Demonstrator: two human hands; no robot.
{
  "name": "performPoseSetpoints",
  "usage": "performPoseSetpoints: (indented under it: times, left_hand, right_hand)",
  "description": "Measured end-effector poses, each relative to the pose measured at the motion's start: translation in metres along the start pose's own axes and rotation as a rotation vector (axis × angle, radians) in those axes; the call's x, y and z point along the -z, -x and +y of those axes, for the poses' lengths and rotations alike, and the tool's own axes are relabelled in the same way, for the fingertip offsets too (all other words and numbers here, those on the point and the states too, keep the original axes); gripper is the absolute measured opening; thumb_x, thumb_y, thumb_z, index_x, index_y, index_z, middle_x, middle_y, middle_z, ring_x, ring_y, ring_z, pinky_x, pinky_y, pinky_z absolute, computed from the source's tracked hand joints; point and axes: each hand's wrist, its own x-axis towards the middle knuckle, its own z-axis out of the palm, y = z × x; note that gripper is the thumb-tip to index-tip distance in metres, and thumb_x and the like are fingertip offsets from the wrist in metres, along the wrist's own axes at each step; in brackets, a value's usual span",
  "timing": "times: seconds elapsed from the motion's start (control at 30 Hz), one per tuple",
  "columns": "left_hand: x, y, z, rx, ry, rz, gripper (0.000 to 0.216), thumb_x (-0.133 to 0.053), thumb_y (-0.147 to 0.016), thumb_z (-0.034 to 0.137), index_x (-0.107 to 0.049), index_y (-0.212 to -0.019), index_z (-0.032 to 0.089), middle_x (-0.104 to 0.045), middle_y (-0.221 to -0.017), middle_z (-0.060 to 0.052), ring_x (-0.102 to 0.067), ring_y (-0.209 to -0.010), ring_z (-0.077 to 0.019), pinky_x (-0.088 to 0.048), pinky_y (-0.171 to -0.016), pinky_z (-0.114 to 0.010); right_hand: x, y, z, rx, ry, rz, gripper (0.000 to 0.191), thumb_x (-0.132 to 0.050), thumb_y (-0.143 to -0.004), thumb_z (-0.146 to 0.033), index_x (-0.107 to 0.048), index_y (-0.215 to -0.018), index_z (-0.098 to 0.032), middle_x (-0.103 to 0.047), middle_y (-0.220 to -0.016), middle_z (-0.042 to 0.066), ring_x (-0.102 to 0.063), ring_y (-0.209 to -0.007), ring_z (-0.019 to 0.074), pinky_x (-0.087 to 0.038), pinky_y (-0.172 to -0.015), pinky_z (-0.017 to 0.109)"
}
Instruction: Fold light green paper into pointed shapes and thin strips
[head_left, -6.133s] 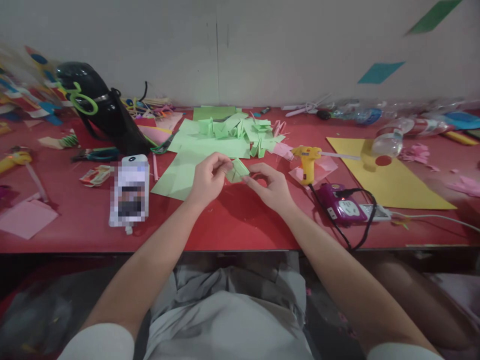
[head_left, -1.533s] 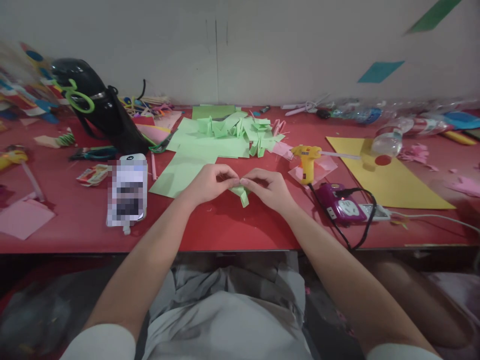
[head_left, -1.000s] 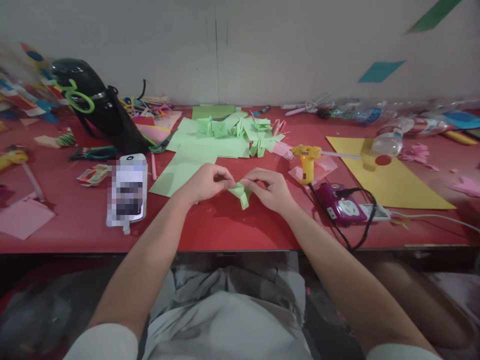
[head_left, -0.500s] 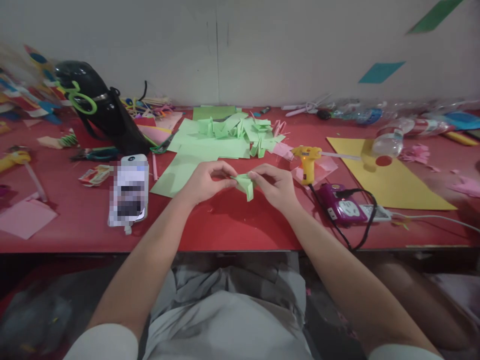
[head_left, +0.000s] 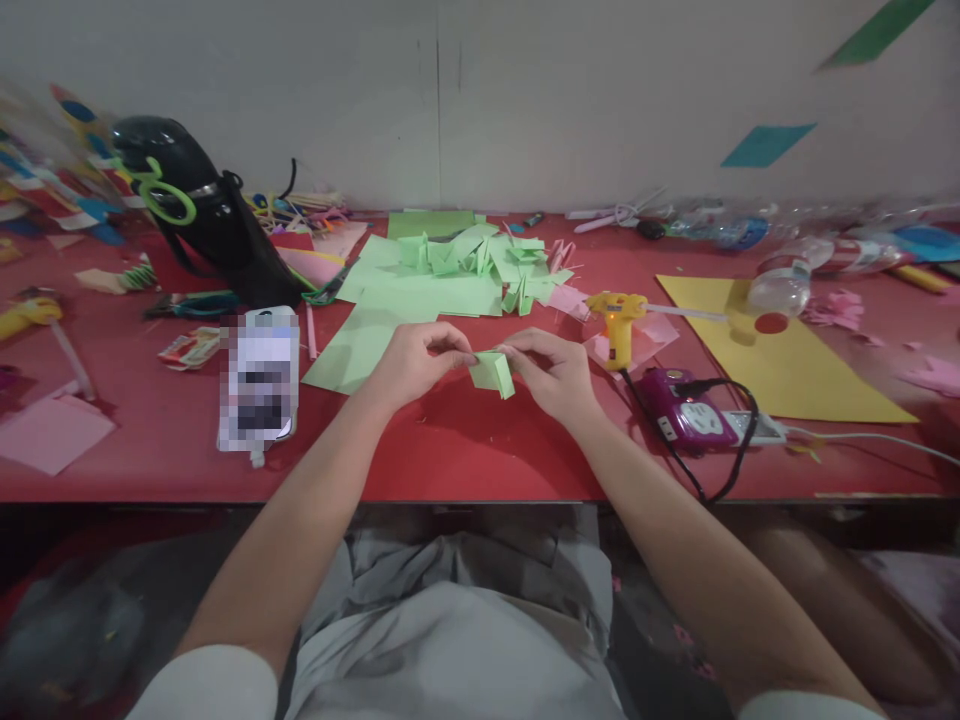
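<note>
Red desk (head_left: 480,455) gives room to its six o'clock edge; left grip (head_left: 421,366) and right grip (head_left: 553,372) pinch folded paper (head_left: 492,374) at their three and nine o'clock.

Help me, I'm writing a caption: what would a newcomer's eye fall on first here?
Probably the folded green paper pinched between the left hand and right hand, mid-picture at the red table. Then the tall black object tilted at the back left, and the yellow glue gun right of the hands.
</note>
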Motion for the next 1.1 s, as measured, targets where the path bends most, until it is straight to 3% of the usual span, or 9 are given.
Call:
performPoseSetpoints:
  times: [0.13, 0.3, 0.5, 0.8, 0.97, 1.1]
  left_hand:
    - [0.000, 0.001, 0.000, -0.040, -0.036, -0.041, 0.008, -0.073, -0.077, 0.028, -0.072, -0.078, 0.020, -0.073, -0.082, -0.003, -0.066, -0.079, -0.0172, -0.053, -0.075, -0.029]
    - [-0.003, 0.003, 0.002, -0.138, 0.089, -0.092, 0.015, -0.074, -0.078, 0.033, -0.073, -0.083, 0.019, -0.073, -0.095, -0.006, -0.067, -0.088, -0.0187, -0.054, -0.085, -0.032]
    - [-0.010, 0.002, 0.004, -0.200, 0.094, -0.114, 0.014, -0.072, -0.081, 0.035, -0.074, -0.083, 0.021, -0.071, -0.094, -0.005, -0.066, -0.087, -0.0177, -0.053, -0.081, -0.030]
    - [-0.011, 0.000, 0.006, -0.224, 0.045, -0.056, 0.011, -0.064, -0.087, 0.028, -0.070, -0.081, 0.021, -0.069, -0.089, -0.004, -0.063, -0.083, -0.0170, -0.051, -0.078, -0.030]
    - [-0.010, 0.000, 0.005, -0.234, 0.000, 0.080, 0.013, -0.065, -0.087, 0.029, -0.070, -0.080, 0.021, -0.071, -0.091, -0.005, -0.064, -0.087, -0.0178, -0.050, -0.078, -0.030]
    - [-0.009, -0.001, 0.002, -0.281, -0.038, 0.182, 0.013, -0.066, -0.088, 0.031, -0.070, -0.082, 0.020, -0.072, -0.091, -0.005, -0.064, -0.087, -0.0167, -0.049, -0.076, -0.028]
  right_hand:
    - [0.001, 0.000, 0.000, 0.010, 0.018, -0.002, 0.016, -0.066, -0.088, -0.034, -0.074, -0.079, -0.023, -0.073, -0.080, 0.003, -0.066, -0.073, 0.0172, -0.054, -0.070, 0.033]
    - [-0.001, 0.000, 0.000, -0.007, 0.023, 0.000, 0.016, -0.069, -0.086, -0.036, -0.075, -0.078, -0.024, -0.073, -0.079, 0.003, -0.066, -0.072, 0.0176, -0.054, -0.069, 0.033]
    - [-0.002, 0.001, -0.001, -0.012, 0.016, -0.005, 0.016, -0.069, -0.086, -0.037, -0.074, -0.077, -0.024, -0.073, -0.077, 0.003, -0.066, -0.072, 0.0173, -0.054, -0.068, 0.032]
    - [-0.004, 0.002, 0.000, -0.022, -0.001, -0.005, 0.017, -0.063, -0.090, -0.035, -0.074, -0.083, -0.024, -0.073, -0.083, 0.003, -0.066, -0.078, 0.0173, -0.054, -0.073, 0.033]
    - [-0.003, 0.002, -0.001, -0.063, -0.075, 0.044, 0.019, -0.062, -0.092, -0.038, -0.071, -0.098, -0.023, -0.071, -0.097, 0.006, -0.067, -0.089, 0.0178, -0.054, -0.079, 0.033]
    - [-0.003, 0.002, -0.001, -0.017, -0.069, 0.020, 0.018, -0.071, -0.085, -0.038, -0.068, -0.094, -0.023, -0.068, -0.094, 0.005, -0.064, -0.087, 0.0172, -0.054, -0.076, 0.031]
